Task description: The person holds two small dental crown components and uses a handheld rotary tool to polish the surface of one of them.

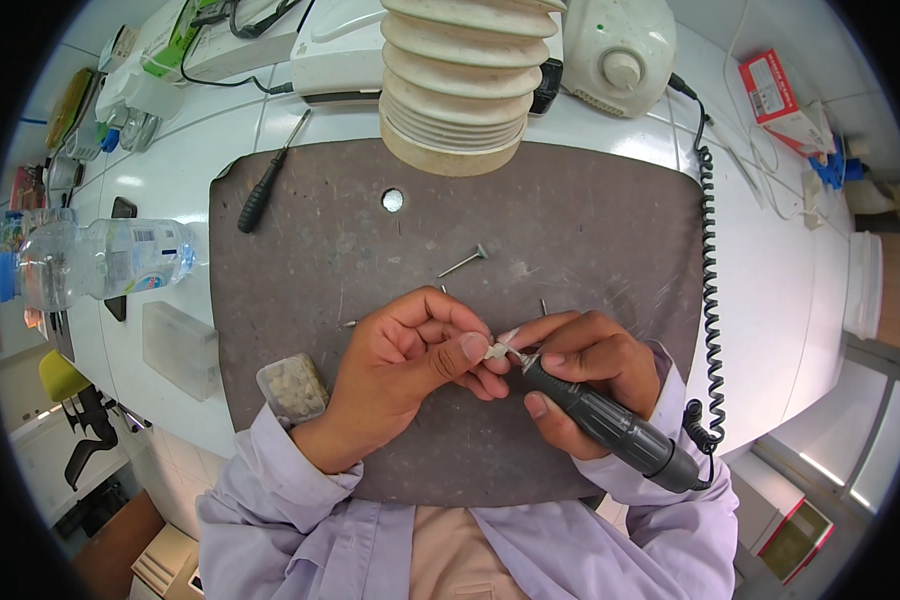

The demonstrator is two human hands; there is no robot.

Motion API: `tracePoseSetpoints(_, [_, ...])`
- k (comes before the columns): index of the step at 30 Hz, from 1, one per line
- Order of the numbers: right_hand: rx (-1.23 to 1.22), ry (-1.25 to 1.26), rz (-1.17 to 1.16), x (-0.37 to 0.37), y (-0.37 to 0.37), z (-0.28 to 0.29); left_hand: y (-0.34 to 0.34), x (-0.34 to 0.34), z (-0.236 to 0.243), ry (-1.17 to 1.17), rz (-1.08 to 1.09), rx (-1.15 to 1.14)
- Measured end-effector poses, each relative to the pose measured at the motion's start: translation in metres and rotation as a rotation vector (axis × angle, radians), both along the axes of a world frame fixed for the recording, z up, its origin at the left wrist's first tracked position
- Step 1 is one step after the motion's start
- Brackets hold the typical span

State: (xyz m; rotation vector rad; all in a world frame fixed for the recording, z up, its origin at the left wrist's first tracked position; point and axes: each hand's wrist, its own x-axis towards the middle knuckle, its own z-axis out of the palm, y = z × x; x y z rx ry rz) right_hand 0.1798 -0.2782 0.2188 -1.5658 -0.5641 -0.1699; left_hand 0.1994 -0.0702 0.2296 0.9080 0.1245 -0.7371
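Between the thumb and fingers of my left hand (410,360) is a small off-white piece, perhaps a dental crown (496,351). My right hand (600,370) is wrapped round a black rotary handpiece (615,425), whose thin bit points left at the piece. Bit and piece meet or nearly meet; I cannot tell whether they touch. Both hands are over a brown mat (310,230). Close to my left wrist sits a small clear box of pale pieces (293,388). Beyond my hands lies a metal bit with a disc-shaped head (463,261).
A ribbed white suction hose (460,90) hangs over the mat's far edge. The handpiece's coiled cord (710,290) runs along the right to a white control unit (622,60). On the left are a screwdriver (260,195), a plastic bottle (120,260) and a clear case (180,348).
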Motion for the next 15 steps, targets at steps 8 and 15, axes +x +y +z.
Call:
tracePoseSetpoints(8, [0.049,0.004,-0.016,-0.0018,0.0014,-0.0018,-0.0004,-0.0006,-0.0011,-0.019,0.014,0.004])
tracePoseSetpoints(15, [0.015,-0.023,-0.026,-0.0007,-0.0036,-0.0012,-0.0043,-0.0014,0.0008,-0.061,0.034,0.067])
